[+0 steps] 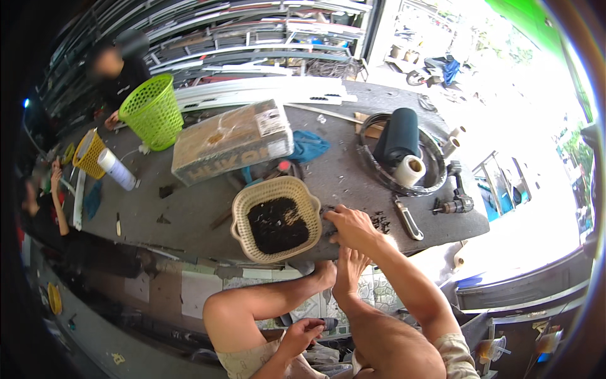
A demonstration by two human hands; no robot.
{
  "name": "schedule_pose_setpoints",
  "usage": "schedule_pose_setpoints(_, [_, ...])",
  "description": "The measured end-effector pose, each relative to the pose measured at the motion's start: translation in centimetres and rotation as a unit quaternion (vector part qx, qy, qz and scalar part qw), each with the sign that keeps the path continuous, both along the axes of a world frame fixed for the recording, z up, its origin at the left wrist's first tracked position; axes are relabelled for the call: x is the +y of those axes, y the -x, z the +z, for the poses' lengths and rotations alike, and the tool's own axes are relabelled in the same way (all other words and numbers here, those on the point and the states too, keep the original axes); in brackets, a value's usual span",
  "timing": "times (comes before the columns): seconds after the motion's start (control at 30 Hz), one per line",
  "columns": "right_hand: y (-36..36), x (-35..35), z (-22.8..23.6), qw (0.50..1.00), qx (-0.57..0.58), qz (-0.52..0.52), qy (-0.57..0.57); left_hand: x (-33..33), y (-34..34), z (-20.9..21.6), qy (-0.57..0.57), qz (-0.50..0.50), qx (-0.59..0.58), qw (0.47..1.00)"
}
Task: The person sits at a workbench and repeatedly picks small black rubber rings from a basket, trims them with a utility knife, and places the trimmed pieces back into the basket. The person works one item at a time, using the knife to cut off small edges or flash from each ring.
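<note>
Shallow cream-coloured plastic basket (pixel 278 187) with a perforated wall and looped side handles, near the front edge of a dark grey tabletop (pixel 196 221). A loose layer of small black pieces (pixel 276 227) covers most of its bottom, flecked with paler bits toward the right. Similar dark scraps (pixel 381 222) lie scattered on the tabletop to its right. The right hand (pixel 350 224) reaches down just beside the basket's right wall, fingers bent; whether they grip anything cannot be told. The left hand (pixel 302 338), well apart from the right and over the lap, has its fingers closed on a small dark grey piece (pixel 329 323).

Behind the basket: a long brown cardboard carton (pixel 233 142), a crumpled blue cloth (pixel 309 146) and a tall lime-green perforated plastic basket (pixel 154 117). To the right: a black coil (pixel 385 180) around a dark cylindrical roll (pixel 403 132), a grey-handled utility knife (pixel 409 220) and a black power drill (pixel 456 201). Background: racks of long metal profiles (pixel 265 38); at right, a bright open doorway.
</note>
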State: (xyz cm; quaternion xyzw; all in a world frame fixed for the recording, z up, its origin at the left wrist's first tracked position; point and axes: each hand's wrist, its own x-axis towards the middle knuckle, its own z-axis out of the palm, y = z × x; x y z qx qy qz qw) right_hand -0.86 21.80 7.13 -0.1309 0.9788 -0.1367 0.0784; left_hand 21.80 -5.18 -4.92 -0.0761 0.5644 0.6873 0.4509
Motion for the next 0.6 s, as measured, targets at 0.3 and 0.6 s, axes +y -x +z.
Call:
schedule_pose_setpoints(0.3, [3.0,0.4,-3.8,0.984,0.118,0.116,0.065,-0.3,0.1,-1.8,0.04,-0.034,0.028,0.998])
schedule_pose_setpoints(0.6, [3.4,0.3,-6.8,0.968,0.195,0.119,0.103,0.8,-1.0,-2.8,0.106,-0.075,0.021,0.991])
